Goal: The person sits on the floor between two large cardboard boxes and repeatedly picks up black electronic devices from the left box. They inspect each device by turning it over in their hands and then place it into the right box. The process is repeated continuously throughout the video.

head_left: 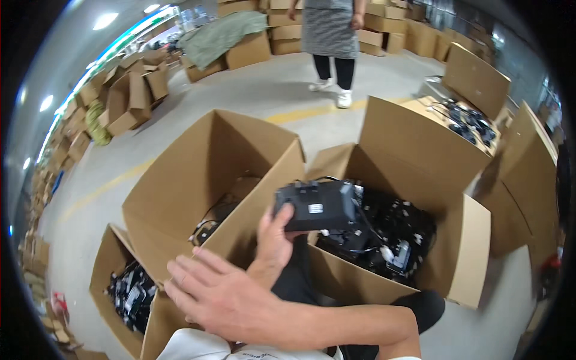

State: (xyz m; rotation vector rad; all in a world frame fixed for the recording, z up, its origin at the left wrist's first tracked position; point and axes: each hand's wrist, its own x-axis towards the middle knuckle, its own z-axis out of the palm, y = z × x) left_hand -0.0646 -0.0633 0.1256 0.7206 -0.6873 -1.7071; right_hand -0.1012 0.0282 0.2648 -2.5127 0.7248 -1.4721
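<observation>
The unit [327, 221], a black plastic case with a white label [315, 208], is held up in front of the body, over the near left corner of the right box [360, 270]. The left hand [273, 245] has it by its left end: the thumb presses on the upper face, and the other fingers curl beneath, mostly hidden, so the grip is closed to the case's thickness.

The right hand [222, 294] is below and left of the unit, its arm crossing over the left forearm. Its fingers are stretched out and a little apart; nothing shows in them, though the palm's underside is out of sight.

Right of the unit and lower, black parts [420, 225] and loose cables fill the right box. Left of the unit stands the left box [165, 207], with a few items low inside; farther left and nearer the body is a small box [103, 288] of black parts. Beyond the unit, a person [330, 30] in an apron stands on the floor [282, 90].

Held by one end, the unit could tip, so a steady hold probably wants the thumb firm, the fingers well under, the case level and clear of the cables, and the arms uncrossed before any turn.
</observation>
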